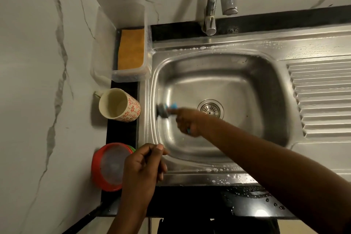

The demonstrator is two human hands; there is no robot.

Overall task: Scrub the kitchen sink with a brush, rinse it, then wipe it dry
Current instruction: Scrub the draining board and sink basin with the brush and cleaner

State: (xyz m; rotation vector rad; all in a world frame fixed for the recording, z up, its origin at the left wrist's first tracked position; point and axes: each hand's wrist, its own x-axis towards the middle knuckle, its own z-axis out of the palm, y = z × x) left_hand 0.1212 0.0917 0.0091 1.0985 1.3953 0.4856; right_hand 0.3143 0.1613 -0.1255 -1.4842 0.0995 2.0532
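Note:
A stainless steel sink (214, 66) fills the middle of the head view, with a round drain strainer (210, 109) in its floor. My right hand (187, 122) reaches into the basin and grips a blue-handled brush (167, 109). The brush's dark bristle head presses against the sink's left wall, and the hand and brush look motion-blurred. My left hand (145, 165) hovers over the sink's front left corner with fingers loosely curled and nothing in it. Water droplets and suds lie on the rim (218, 170).
A tap (212, 2) rises behind the basin. A clear tub (121, 43) with an orange sponge (131, 49) stands at the back left. A patterned mug (118, 105) and a red lidded bowl (108, 167) sit left of the sink. The ribbed drainboard (322, 97) lies right.

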